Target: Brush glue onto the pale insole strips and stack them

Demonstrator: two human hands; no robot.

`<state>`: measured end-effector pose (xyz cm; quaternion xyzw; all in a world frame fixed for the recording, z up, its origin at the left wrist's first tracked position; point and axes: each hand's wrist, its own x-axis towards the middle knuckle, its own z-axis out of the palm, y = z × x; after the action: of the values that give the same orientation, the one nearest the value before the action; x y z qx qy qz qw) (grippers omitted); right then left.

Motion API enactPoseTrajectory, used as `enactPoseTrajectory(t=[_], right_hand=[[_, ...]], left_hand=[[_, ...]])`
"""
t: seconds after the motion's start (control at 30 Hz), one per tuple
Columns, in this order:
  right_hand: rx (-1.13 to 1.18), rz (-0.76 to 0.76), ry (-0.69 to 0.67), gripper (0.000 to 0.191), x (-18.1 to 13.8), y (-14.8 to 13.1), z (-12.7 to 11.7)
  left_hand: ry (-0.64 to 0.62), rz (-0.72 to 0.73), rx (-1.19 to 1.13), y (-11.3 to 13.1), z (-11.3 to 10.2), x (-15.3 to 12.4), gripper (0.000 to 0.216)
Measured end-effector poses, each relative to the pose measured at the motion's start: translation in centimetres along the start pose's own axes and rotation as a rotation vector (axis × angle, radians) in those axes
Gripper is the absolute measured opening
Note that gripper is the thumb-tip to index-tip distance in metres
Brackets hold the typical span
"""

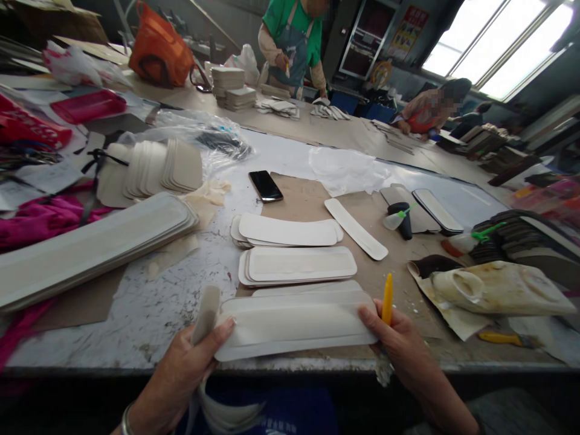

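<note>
While the left hand (194, 353) grips a pale strip (208, 305) and one end of a round-cornered panel (294, 323), the right hand (403, 341) pinches the other end plus a yellow-handled brush (387, 299). I see the panel's long axis run between them, neither hand nearer, just beside the stacked panels (301, 264).

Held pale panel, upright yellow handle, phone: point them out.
Held pale panel (296, 324), head view: middle of its face.
Upright yellow handle (387, 299), head view: mid-length.
Phone (265, 185), head view: its dark screen.
</note>
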<state>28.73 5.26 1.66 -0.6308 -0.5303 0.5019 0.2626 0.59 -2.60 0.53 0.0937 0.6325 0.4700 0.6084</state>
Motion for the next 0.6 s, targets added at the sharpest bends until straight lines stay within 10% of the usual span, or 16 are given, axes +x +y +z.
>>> enactPoseTrajectory(t=[0.2,0.6], right_hand=[[-0.077,-0.009,0.092,0.047,-0.59,-0.13,-0.05],[0.019,0.062,0.050,0.049,-0.45,-0.15,0.79]], left_hand=[[0.137,0.168,0.111,-0.18,-0.18,0.73,0.047],[0.132,0.045,0.027,-0.14,-0.21,0.68,0.046]])
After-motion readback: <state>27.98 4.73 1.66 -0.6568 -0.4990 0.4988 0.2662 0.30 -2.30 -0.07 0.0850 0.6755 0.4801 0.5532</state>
